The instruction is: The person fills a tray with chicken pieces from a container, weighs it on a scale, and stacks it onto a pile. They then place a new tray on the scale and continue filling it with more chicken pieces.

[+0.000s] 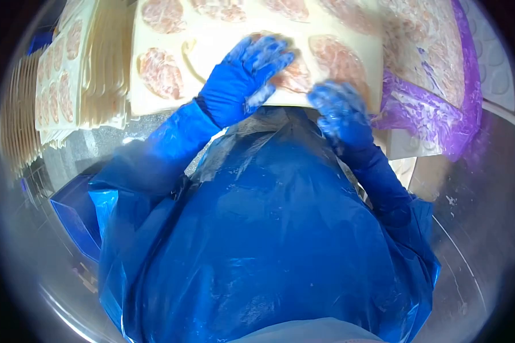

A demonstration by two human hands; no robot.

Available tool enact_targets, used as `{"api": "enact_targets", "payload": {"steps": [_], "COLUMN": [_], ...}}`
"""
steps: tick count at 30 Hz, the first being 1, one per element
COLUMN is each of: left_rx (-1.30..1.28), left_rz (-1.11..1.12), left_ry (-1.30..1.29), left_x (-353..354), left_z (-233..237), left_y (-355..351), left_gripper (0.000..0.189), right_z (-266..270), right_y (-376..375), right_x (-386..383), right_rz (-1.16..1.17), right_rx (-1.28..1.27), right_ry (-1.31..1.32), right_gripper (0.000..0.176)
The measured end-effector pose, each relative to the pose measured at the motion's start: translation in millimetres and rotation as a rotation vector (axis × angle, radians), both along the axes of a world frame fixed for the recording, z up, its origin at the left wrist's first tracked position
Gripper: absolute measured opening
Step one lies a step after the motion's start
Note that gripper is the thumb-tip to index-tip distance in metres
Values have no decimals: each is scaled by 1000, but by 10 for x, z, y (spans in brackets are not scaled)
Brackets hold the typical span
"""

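My left hand [247, 75], in a blue glove smeared with white residue, lies over a raw meat piece [293, 76] with its fingers stretched out. The meat sits in an oval hollow of a cream-coloured mould board [214, 95]. At the board's near edge, my right hand [340, 111] is blurred by motion, and its finger pose cannot be made out. Just beyond it lies another meat portion [339, 56]. One more oval of meat [161, 73] fills a hollow to the left, beside a curved cream strip [190, 62].
Upright stacks of similar boards [102, 63] stand at the left, the front one holding meat ovals. To the right, a purple-lined container [468, 86] holds a mass of raw meat. A blue bin [77, 214] is at lower left, near my apron [269, 228].
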State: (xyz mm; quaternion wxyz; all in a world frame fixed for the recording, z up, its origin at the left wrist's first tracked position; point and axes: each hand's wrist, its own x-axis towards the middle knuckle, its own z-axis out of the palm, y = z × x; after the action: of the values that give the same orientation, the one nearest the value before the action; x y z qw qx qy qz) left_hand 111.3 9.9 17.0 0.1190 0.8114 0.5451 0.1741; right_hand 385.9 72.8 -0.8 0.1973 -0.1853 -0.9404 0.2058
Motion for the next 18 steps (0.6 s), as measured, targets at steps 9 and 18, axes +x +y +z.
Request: {"api": "enact_targets", "payload": {"steps": [9, 18], "left_rx": [50, -36], "left_rz": [62, 38], "left_ry": [-102, 46], "left_x": [569, 844], "left_z": [-128, -63], "left_y": [308, 400], "left_gripper": [70, 80], "right_z": [3, 99], "right_y": [520, 614], "right_x": [-7, 293], "right_rz": [-285, -42], "right_rx": [103, 68], "right_ry": [-189, -170], "right_gripper": [71, 75]}}
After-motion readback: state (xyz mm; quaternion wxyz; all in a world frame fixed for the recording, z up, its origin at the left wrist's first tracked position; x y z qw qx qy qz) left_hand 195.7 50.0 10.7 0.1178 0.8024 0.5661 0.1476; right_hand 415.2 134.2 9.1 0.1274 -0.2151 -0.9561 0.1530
